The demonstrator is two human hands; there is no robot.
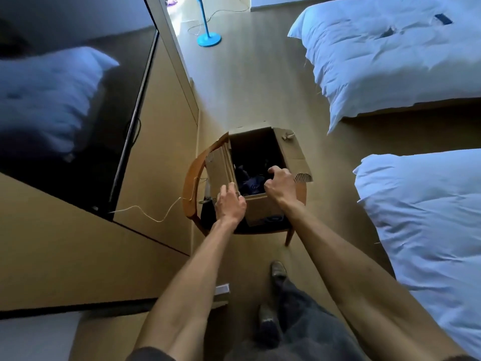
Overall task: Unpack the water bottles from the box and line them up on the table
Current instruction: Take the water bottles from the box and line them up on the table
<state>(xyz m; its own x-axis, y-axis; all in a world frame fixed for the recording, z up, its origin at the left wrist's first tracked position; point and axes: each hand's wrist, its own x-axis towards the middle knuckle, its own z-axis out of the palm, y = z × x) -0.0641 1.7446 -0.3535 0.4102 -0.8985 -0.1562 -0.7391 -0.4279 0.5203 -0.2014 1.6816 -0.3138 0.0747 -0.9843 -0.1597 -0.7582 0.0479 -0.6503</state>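
Bare forearms reach up from the bottom of the frame toward the cardboard box [256,204] at centre. On the left, the left hand [230,203] lies on the box's folded-out left flap [220,169] at the near corner, fingers fairly straight and pressing the card flat, holding nothing. On the right, the right hand [278,185] curls over the near right rim of the box, fingers hooked down inside; whether they grip the rim or something in the box cannot be told. Inside, the box is dark, with bluish shapes [250,182] too dim to identify as bottles. It sits open on a round wooden chair [188,188] in the middle of the frame. A dark television screen [78,105] fills the upper left, two beds with white duvets [390,61] occupy the right side, and a blue fan stand [209,39] rises at top centre.
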